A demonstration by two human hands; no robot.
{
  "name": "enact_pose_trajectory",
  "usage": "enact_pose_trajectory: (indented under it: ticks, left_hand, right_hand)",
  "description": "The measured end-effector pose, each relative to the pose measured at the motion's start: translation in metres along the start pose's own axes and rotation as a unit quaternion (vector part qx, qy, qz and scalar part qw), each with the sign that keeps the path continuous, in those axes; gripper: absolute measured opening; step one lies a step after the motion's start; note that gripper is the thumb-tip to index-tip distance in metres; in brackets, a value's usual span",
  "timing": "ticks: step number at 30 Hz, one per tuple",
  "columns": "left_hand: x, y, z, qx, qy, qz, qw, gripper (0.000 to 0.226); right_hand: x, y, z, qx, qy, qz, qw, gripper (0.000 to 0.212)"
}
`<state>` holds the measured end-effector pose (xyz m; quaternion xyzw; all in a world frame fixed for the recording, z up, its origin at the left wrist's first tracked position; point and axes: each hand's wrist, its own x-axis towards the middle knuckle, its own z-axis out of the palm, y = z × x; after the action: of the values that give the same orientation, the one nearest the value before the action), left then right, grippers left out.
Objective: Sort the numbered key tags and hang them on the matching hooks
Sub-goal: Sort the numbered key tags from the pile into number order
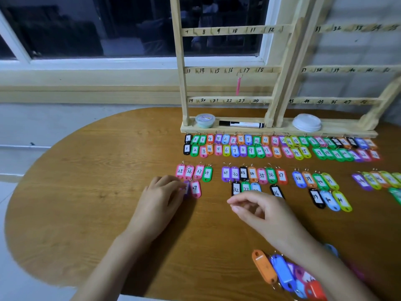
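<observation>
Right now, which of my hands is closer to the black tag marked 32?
Right. The right hand has its fingertips just below the black 32 tag; the left hand is farther left, touching a purple tag.

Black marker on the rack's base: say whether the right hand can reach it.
Probably yes. The marker lies uncovered on the rack base, and only flat rows of key tags lie between it and the right hand.

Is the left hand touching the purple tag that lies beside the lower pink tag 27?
Touching. In the head view the left hand has its fingertips laid over the purple tag, with no gap.
</observation>
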<state>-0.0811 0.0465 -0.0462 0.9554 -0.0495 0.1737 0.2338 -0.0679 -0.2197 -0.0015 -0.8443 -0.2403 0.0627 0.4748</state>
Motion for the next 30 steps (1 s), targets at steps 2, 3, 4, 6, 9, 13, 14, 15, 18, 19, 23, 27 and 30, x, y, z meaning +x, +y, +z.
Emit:
enact_pose_trajectory:
  ticks: [2,3,4,6,9,13,14,15,18,19,23,27,30]
  left_hand:
    - [-0.005,0.002,0.002,0.016,-0.017,0.002,1.000,0.040]
    - [-0.005,0.003,0.003,0.022,-0.021,-0.005,1.000,0.041]
    - [-0.004,0.006,0.002,0.023,-0.019,-0.013,0.999,0.040]
    - [-0.002,0.020,0.001,0.013,0.006,-0.028,1.000,0.035]
    - [-0.001,0.057,0.001,-0.067,0.010,-0.007,0.998,0.024]
    - [-0.010,0.101,0.007,-0.172,-0.103,0.072,0.977,0.020]
    - [-0.015,0.107,0.011,-0.185,-0.133,0.086,0.970,0.024]
    - [-0.019,0.112,0.015,-0.190,-0.158,0.099,0.964,0.028]
    - [-0.031,0.119,0.027,-0.189,-0.202,0.141,0.951,0.036]
    - [-0.034,0.121,0.031,-0.188,-0.208,0.147,0.949,0.038]
    - [-0.038,0.123,0.037,-0.174,-0.190,0.148,0.955,0.036]
    - [-0.037,0.125,0.040,-0.160,-0.159,0.140,0.964,0.033]
    - [-0.036,0.125,0.037,-0.164,-0.124,0.091,0.974,0.025]
  right_hand:
    - [-0.006,0.004,-0.012,0.008,0.023,0.004,1.000,0.015]
    - [-0.009,0.006,-0.018,0.013,0.033,0.007,0.999,0.015]
    - [-0.011,0.009,-0.024,0.014,0.044,0.010,0.999,0.015]
    - [-0.018,0.014,-0.036,0.008,0.065,0.016,0.998,0.015]
    - [-0.031,0.020,-0.054,0.005,0.092,0.025,0.995,0.017]
    - [-0.051,0.024,-0.071,-0.005,0.101,0.040,0.994,0.017]
    - [-0.055,0.026,-0.074,-0.011,0.102,0.041,0.994,0.017]
    - [-0.059,0.027,-0.076,-0.014,0.102,0.042,0.994,0.017]
    - [-0.069,0.032,-0.077,-0.033,0.099,0.043,0.994,0.023]
    - [-0.071,0.033,-0.077,-0.042,0.095,0.044,0.994,0.023]
    - [-0.074,0.038,-0.068,-0.111,0.070,0.032,0.991,0.020]
    - [-0.073,0.034,-0.056,-0.242,0.063,0.024,0.968,0.021]
    - [-0.074,0.028,-0.048,-0.339,0.057,0.043,0.938,0.034]
